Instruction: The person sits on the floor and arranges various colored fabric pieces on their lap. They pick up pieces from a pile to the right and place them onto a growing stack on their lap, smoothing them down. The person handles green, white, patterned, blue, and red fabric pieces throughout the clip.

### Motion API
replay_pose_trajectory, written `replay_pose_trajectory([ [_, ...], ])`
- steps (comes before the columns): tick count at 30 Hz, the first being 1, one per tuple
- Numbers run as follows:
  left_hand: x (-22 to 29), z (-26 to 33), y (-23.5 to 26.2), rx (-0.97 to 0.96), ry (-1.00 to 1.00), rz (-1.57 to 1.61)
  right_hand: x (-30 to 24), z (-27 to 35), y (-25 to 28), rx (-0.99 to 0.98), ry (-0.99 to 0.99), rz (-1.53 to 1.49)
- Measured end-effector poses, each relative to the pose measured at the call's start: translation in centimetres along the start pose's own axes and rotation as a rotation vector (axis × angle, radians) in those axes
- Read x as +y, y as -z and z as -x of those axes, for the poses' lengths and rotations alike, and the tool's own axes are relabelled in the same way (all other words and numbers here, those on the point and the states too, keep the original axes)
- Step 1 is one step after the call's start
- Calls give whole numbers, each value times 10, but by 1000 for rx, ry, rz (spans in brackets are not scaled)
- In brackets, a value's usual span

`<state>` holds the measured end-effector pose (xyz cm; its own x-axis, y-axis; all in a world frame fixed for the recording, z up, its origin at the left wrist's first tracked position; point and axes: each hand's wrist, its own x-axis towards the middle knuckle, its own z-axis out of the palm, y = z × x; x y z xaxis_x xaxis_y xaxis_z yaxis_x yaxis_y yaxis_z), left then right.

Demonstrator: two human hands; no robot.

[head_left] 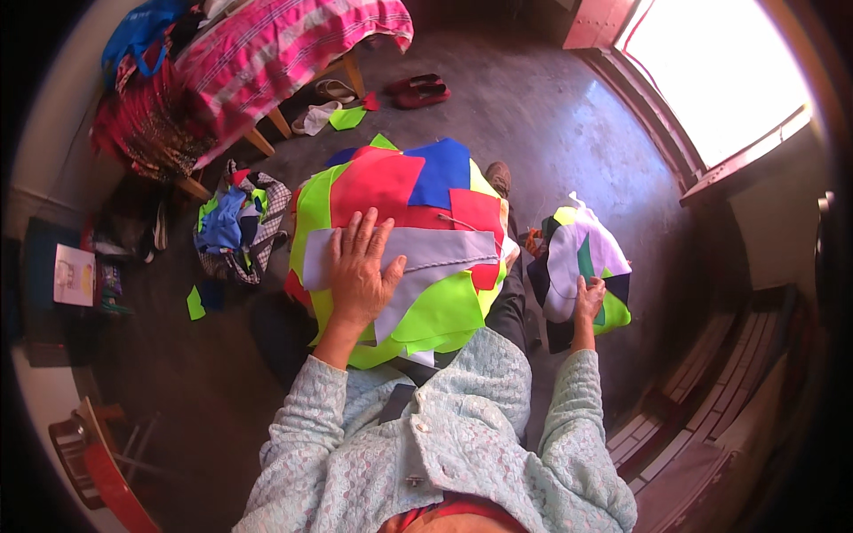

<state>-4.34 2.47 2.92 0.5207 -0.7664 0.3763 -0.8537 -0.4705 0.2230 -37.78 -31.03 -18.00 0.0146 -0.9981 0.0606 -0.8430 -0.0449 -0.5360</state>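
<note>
A large rounded bundle covered with fabric pieces [373, 189] in red, blue, neon green and grey rests over my lap. My left hand [362, 266] lies on it with fingers stretched out, palm down on a grey fabric strip [444, 244]. A thin twisted cord [449, 260] runs across that strip to the right. Off to the right, my right hand [588, 300] reaches down to a smaller heap of fabric scraps [562, 258] in pale lilac, green and black. Its fingers are closed on the edge of a green scrap [585, 259]; the fingertips are partly hidden.
A checked bag of scraps [265, 233] sits on the floor at left, near a loose neon green scrap [195, 303]. Dark red shoes [418, 91] lie beyond the bundle. A cloth-covered table [267, 67] stands far left; a bright doorway [715, 75] opens far right, slatted wood [711, 382] nearer.
</note>
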Motion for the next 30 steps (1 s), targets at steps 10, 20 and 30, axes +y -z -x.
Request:
replay_pose_trajectory([
  [10,3,-2,-7,39,-7,20,13,-11,-1,-92,66,51],
  [20,0,1,-10,49,-29,25,4,-1,19,-222,-103,-974],
  [30,0,0,-4,27,2,8,-51,5,45,-661,-284,-1244],
])
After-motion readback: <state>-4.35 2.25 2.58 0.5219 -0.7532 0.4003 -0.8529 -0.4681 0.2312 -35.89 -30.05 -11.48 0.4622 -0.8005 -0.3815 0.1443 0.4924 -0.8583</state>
